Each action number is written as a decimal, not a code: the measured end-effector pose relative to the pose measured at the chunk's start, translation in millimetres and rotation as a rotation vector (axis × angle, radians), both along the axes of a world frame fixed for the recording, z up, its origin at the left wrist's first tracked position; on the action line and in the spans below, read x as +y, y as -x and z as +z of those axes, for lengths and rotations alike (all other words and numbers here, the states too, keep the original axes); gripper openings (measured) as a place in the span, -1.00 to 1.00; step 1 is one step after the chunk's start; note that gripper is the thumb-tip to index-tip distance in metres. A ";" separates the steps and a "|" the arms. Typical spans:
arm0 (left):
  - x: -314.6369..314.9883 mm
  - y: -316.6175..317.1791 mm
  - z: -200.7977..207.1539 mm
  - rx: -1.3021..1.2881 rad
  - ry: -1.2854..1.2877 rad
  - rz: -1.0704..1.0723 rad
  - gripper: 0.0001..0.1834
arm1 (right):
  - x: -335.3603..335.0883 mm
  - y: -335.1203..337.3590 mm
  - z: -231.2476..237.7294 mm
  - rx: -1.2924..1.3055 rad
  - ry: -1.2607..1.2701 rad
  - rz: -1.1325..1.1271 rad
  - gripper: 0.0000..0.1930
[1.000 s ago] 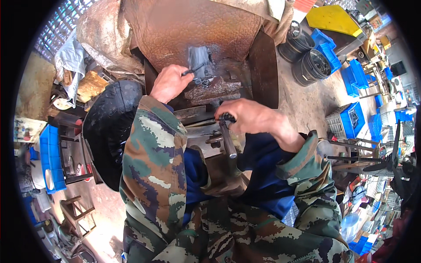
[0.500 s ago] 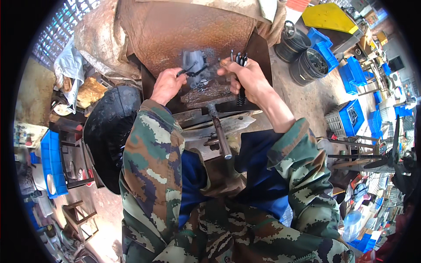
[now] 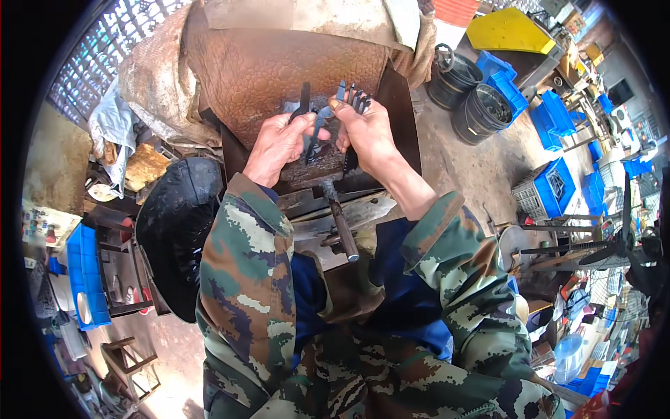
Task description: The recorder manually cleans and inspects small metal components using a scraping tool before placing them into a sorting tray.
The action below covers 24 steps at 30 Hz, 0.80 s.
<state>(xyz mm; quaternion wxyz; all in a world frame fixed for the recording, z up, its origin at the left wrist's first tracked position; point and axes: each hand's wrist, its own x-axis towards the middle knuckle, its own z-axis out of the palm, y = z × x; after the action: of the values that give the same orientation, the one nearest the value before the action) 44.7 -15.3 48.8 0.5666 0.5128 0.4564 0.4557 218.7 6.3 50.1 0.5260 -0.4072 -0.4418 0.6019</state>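
Close together in front of me, both hands are over a dark, wet work surface (image 3: 304, 172). My left hand (image 3: 273, 145) is closed round a dark flat metal piece (image 3: 305, 99) whose end sticks up past the fingers. A slim curved metal piece (image 3: 315, 137) spans the gap between the two hands. My right hand (image 3: 368, 133) grips a bundle of dark narrow metal pieces (image 3: 358, 100), their tips showing above the fingers. Its thumb and forefinger pinch near a grey-blue tip (image 3: 340, 91). Fingers hide the exact shape of these pieces.
A brown textured sheet (image 3: 279, 63) hangs behind the work surface. A round metal bar (image 3: 341, 227) juts toward me. A large black container (image 3: 171, 244) stands left. Black buckets (image 3: 481, 115) and blue crates (image 3: 556, 185) are to the right, with a fan (image 3: 621, 244) nearby.
My hands have come closer together, and the metal piece in my left hand now points upward. The bluish haze over the work surface has faded. The view has shifted slightly.
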 end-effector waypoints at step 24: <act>26.5 42.1 -81.5 0.538 -0.218 -0.200 -0.74 | -9.5 -69.6 29.0 0.365 0.195 0.009 -0.77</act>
<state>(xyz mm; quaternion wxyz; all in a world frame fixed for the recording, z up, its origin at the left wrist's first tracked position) 2.7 11.2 -32.7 0.4089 0.7152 0.4859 0.2918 288.3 -3.2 79.1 0.5525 -0.3384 -0.2809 0.7080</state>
